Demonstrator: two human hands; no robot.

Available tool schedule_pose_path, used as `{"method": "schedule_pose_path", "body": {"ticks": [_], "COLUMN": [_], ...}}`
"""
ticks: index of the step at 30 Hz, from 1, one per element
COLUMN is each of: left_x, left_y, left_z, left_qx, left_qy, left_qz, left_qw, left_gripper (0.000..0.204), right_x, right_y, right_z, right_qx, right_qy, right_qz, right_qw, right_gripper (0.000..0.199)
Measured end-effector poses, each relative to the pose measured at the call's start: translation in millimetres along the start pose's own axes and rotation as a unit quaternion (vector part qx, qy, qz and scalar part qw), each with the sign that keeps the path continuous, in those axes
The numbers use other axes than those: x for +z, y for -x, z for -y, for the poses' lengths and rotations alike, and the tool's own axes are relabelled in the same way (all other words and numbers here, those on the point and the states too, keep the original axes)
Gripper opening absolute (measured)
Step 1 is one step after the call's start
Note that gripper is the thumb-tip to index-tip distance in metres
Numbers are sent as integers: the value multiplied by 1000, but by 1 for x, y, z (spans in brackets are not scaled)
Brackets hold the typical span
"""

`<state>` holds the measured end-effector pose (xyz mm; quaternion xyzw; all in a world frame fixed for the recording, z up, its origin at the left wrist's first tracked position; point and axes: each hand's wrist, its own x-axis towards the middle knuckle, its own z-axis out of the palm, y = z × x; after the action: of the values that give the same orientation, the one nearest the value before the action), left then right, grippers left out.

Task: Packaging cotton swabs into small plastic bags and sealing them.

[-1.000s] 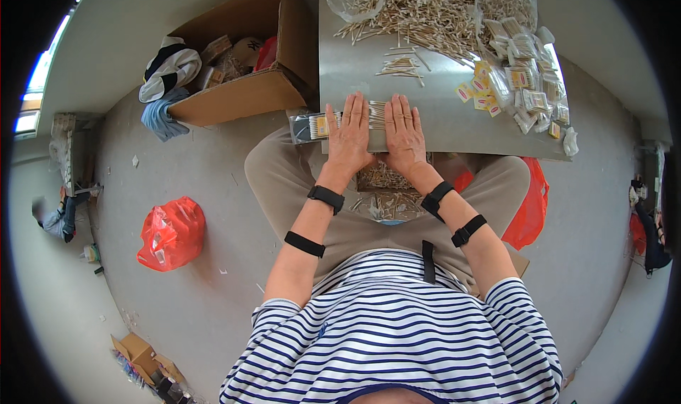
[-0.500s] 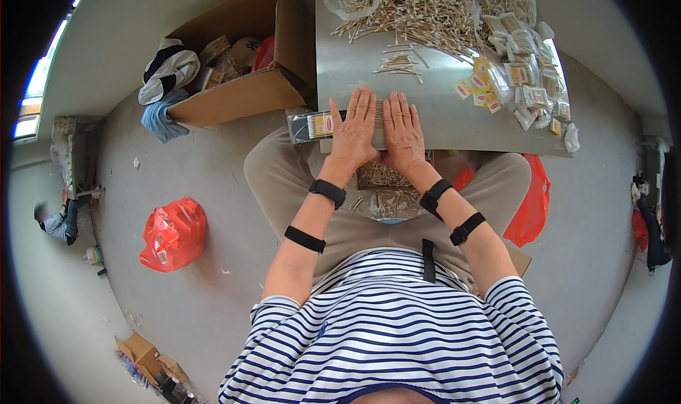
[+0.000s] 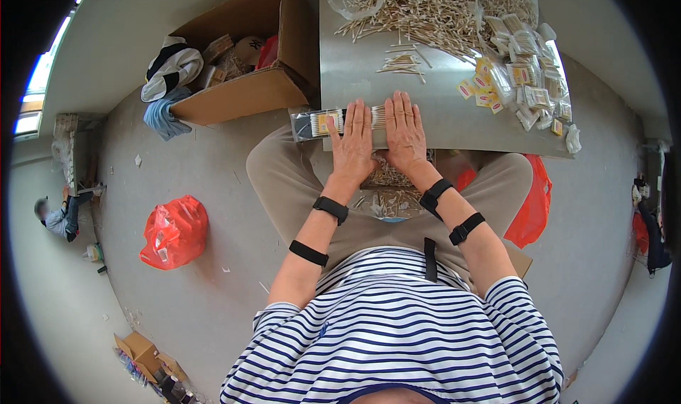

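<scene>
My left hand [image 3: 354, 138] lies flat, fingers stretched out, over a row of cotton swabs at the table's near edge. Left of it, swabs [image 3: 319, 124] show inside a clear plastic bag [image 3: 301, 126] whose outer end looks dark, with a yellow label partly under my thumb. My right hand [image 3: 403, 131] rests flat beside the left one, fingers together and extended. A few swabs [image 3: 379, 117] show between the hands; what lies under the palms is hidden. Below the table edge, between my legs, a container of loose swabs [image 3: 386, 175] is partly visible.
A large pile of loose swabs [image 3: 425, 14] covers the far part of the metal table [image 3: 440, 124]. Filled packets [image 3: 535, 95] and yellow cards [image 3: 484, 95] lie at the right. An open cardboard box [image 3: 234, 99] stands left; a red plastic bag [image 3: 176, 232] sits on the floor.
My left hand has drawn back slightly toward me, its fingertips now lower. More swabs show in the bag beside it, and the label is less visible. My right hand has barely moved.
</scene>
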<state>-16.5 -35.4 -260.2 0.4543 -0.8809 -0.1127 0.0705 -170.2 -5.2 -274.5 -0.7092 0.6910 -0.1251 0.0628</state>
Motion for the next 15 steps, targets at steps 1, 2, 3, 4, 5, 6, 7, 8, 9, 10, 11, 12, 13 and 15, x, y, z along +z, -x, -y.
{"method": "schedule_pose_path", "body": {"ticks": [1, 2, 3, 4, 5, 6, 7, 8, 9, 10, 11, 12, 13, 15], "left_x": [4, 8, 11, 15, 18, 19, 20, 21, 20, 19, 18, 17, 16, 15], "left_y": [2, 4, 4, 4, 3, 2, 1, 1, 2, 2, 3, 3, 2, 1], "left_z": [0, 1, -1, -2, -3, -5, -7, -8, -7, -6, -6, -6, -7, -6], "left_qx": [1, 2, 2, -3, -8, -7, -9, -10, -11, -13, -16, -14, -10, -7], "left_qy": [-36, -72, -71, -83, -95, -95, -103, -112, -112, -93, -73, -74, -69, -65], "left_qz": [-13, -27, -27, -47, -66, -66, -69, -72, -70, -66, -61, -62, -60, -58], "left_qw": [999, 997, 997, 995, 993, 993, 992, 991, 991, 993, 995, 995, 996, 996], "left_gripper": [133, 133, 133, 125, 117, 117, 108, 99, 99, 90, 82, 82, 81, 81], "right_x": [-1, -1, 2, 6, 9, 13, 17, 20, 16, 12, 7, 9, 11, 9], "right_y": [0, -1, -1, -1, -1, 0, 2, 4, 4, 5, 5, 6, 6, 6], "right_z": [2, 4, 5, 8, 10, 11, 11, 11, 14, 16, 18, 17, 16, 17], "right_qx": [3, 7, 7, 12, 16, 17, 15, 12, 12, 10, 6, 8, 5, 2], "right_qy": [9, 18, 19, 42, 66, 66, 58, 50, 49, 35, 21, 21, 26, 29], "right_qz": [1, 3, 3, -6, -14, -15, -31, -48, -47, -25, -2, -3, -15, -26], "right_qw": [1000, 1000, 1000, 999, 998, 998, 998, 998, 998, 999, 1000, 1000, 1000, 999], "right_gripper": [111, 110, 110, 106, 103, 103, 99, 95, 95, 95, 95, 95, 97, 99]}}
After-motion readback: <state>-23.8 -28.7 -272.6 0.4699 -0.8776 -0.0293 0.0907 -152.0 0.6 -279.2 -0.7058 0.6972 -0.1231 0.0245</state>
